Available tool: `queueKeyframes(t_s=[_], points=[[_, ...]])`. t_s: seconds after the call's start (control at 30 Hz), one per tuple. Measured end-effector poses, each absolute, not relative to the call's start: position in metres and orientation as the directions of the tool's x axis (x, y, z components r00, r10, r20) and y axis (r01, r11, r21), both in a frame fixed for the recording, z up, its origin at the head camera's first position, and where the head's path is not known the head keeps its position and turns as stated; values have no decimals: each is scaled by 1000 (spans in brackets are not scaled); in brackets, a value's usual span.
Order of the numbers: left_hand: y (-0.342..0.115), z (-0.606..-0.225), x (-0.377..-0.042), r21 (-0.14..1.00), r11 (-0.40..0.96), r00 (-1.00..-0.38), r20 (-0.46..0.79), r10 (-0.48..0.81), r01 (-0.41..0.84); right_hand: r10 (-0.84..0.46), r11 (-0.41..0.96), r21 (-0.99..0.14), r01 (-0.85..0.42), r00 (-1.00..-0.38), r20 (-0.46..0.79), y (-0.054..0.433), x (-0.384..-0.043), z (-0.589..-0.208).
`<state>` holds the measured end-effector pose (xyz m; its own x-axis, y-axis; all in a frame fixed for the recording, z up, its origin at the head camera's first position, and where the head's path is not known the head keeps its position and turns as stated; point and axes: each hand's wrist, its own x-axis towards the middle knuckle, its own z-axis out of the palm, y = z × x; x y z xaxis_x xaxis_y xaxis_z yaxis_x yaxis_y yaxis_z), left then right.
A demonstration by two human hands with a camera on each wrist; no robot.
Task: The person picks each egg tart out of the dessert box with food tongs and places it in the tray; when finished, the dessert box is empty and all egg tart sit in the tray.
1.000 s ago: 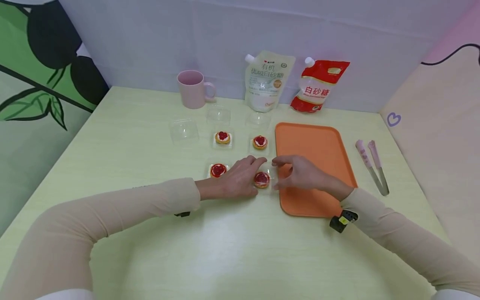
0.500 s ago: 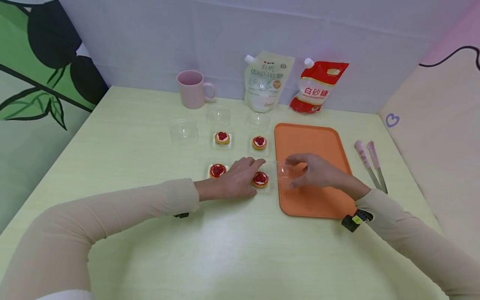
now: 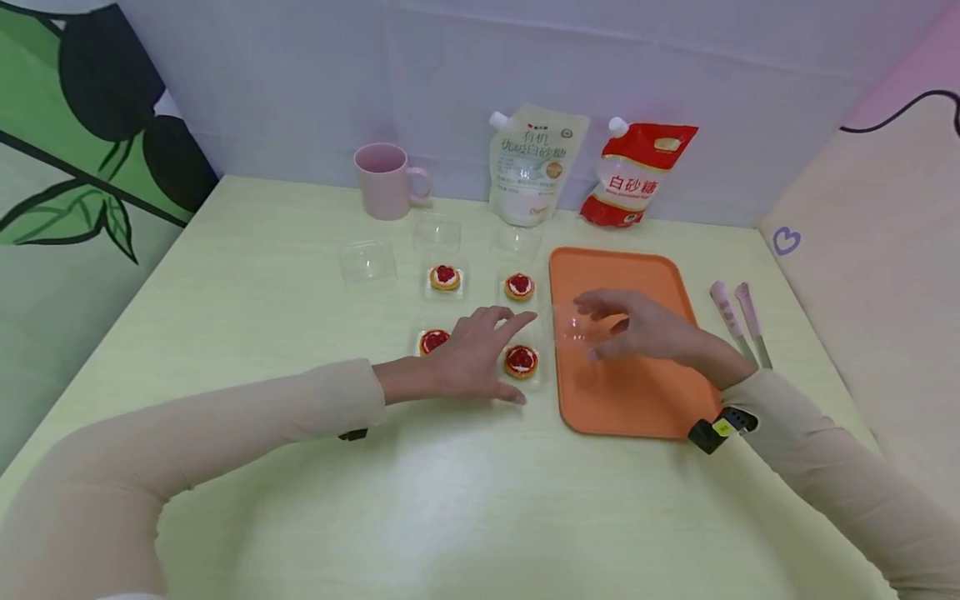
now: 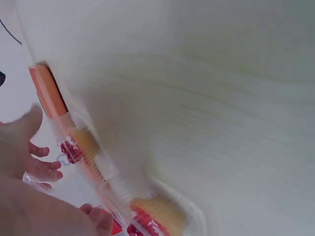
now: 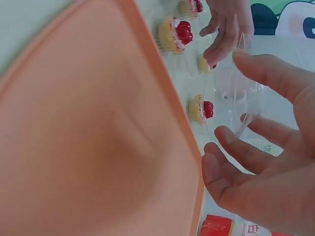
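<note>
My left hand spreads its thumb and fingers around the near-right fruit tart, which sits in a clear plastic base. Partly behind that hand is another tart. My right hand holds a clear plastic lid over the left edge of the orange tray. In the right wrist view the lid stands between thumb and fingertips. Whether it is joined to the base I cannot tell. Two more tarts, the back-left one and the back-right one, sit uncovered behind.
Clear plastic lids lie behind and left of the tarts. Along the back stand a pink mug, a pale sugar pouch and a red sugar pouch. Pink-handled tongs lie right of the tray.
My right hand has moved right from beside the near-right tart, bringing the clear lid over the tray's edge. My left hand has spread its fingers and thumb wider.
</note>
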<state>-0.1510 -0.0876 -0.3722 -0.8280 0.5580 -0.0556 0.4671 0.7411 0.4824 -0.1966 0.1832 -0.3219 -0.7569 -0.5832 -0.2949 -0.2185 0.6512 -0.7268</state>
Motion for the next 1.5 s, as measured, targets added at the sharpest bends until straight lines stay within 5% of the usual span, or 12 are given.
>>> queueKeyframes(t_s=[0.13,0.33,0.67,0.83,1.13,1.3,1.5], points=[[-93,-365,-155,542,651,-825,156,543,531,-594,601,-787,-140,-737,-323,185,-201,-321],[-90,-353,-165,491,487,-690,468,552,722,-611,481,-874,69,-688,-391,177,-199,-313],[-90,-348,-176,386,417,-565,638,524,823,-776,179,-939,293,-545,-318,170,-200,-315],[-94,-345,-180,430,440,-612,622,489,789,-796,131,-942,309,-534,-286,166,-201,-315],[-109,-330,-191,542,543,-760,549,349,641,-625,430,-902,-38,-733,-268,135,-209,-302],[-126,-317,-194,631,586,-860,404,312,509,-627,447,-877,-176,-761,-166,109,-221,-294],[-164,-310,-198,808,533,-960,135,246,250,-632,321,-930,-180,-772,-69,75,-234,-297]])
